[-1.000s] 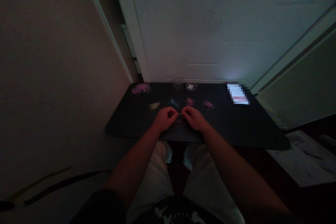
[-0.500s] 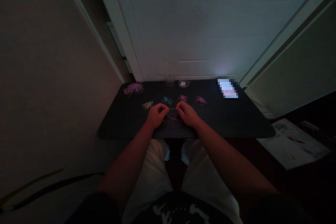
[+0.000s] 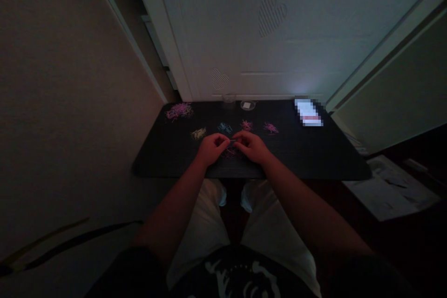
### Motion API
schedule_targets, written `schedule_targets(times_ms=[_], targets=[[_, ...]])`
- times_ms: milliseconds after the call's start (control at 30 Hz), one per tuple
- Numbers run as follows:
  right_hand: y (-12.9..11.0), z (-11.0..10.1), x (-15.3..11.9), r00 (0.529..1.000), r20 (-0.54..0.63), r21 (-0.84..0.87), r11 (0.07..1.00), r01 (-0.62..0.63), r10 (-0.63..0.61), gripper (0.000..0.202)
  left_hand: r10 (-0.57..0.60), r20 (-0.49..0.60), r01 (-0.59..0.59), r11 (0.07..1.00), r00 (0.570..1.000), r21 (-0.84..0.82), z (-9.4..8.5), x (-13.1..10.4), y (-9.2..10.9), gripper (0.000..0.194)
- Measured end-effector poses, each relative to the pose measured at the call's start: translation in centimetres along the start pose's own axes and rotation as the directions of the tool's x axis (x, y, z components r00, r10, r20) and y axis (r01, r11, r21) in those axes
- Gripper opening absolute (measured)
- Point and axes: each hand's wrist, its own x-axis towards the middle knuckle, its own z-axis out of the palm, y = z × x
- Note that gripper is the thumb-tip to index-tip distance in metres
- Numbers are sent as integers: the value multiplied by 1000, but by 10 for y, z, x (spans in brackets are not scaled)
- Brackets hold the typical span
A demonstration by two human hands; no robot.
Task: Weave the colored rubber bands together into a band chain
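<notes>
- Left hand (image 3: 212, 147) and right hand (image 3: 252, 145) pinch a thin strand (image 3: 232, 141) between them, each grip clenched on it, over the pink pile (image 3: 230, 152) on the worktop (image 3: 307, 158).
- Looks mid-linking; next needs steady fingertips.
- Blue pile (image 3: 224, 127) sits just behind.

Both forearms extended toward 12 o'clock, converging. Left hand (image 3: 212, 148) and right hand (image 3: 252, 146) curled, fingertips pinched and nearly meeting at centre.
</notes>
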Motion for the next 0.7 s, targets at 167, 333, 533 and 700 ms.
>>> schedule_targets(times_ms=[167,333,533,700], targets=[[0,-2,1,1000,-24,-68,998,0,-2,14,15,42,-19,996,999,90,0,-1,1,20],[-1,-3,1,999,-33,-34,999,-4,3,16,22,29,-25,995,999,98,0,-1,-1,19],[-1,-3,0,998,-34,-21,999,-47,46,14,17,37,-22,991,999,129,-1,-1,1,21],[0,-3,1,998,-50,-57,997,-46,43,13,12,45,-18,991,999,135,-1,-3,7,20]])
